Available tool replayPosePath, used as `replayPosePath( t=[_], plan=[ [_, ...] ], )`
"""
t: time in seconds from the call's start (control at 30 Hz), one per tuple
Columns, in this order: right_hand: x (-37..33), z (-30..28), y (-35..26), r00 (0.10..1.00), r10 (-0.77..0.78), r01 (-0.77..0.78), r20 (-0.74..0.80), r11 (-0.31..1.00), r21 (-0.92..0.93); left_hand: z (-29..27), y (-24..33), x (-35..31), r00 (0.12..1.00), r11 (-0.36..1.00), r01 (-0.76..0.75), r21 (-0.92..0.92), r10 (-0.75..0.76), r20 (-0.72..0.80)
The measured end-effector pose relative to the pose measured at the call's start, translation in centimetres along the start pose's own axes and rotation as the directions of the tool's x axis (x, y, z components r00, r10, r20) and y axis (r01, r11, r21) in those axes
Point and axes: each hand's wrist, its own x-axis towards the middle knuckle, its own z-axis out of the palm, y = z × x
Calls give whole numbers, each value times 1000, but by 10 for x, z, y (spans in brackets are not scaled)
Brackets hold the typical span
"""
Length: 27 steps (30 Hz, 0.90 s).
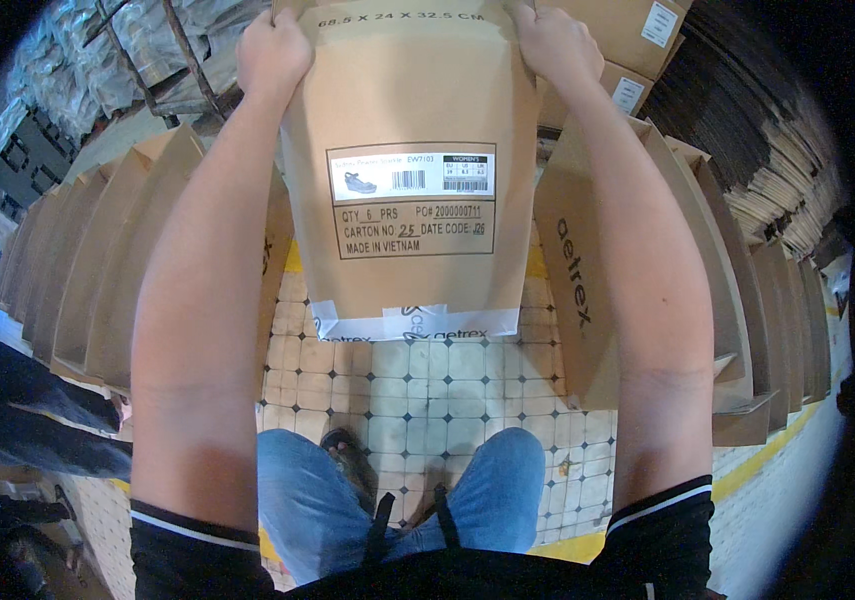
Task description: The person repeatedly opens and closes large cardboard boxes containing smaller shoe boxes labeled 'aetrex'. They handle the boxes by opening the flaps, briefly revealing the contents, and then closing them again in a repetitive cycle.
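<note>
Both my arms reach straight forward to a tall brown cardboard carton (407, 115) held up before me, above the tiled floor. My left hand (275, 55) is closed around its upper left edge. On the opposite upper edge my right hand (559, 48) is closed too; the fingertips of both hands are hidden behind the carton. Facing me is a white label (412, 177) with a small sandal picture and barcodes, above a printed box of text. White printed tape (417, 322) runs along the carton's lower edge.
Rows of open-topped cartons stand at left (97, 260) and right (587, 290). Beyond the right row are stacked flat cardboard sheets (747, 130) and labelled closed boxes (617, 35). Plastic-wrapped goods (37, 100) lie at far left. Another person's dark-clothed legs (27, 400) show at left.
</note>
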Motion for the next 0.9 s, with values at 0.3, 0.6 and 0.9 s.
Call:
replayPosePath(
  t=[0.3,0.6,0.9],
  plan=[
    [0,0,-1,997,60,-61,40,998,11,-1,2,-4,1000,1000,27,3,-27,10],
    [-4,2,11,992,31,-26,126,999,-43,-5,-1,-14,1000,1000,-1,-9,1,11],
    [-108,-28,30,982,-137,143,133,989,-42,-52,-19,-114,999,992,-17,-122,12,-41]
  ],
)
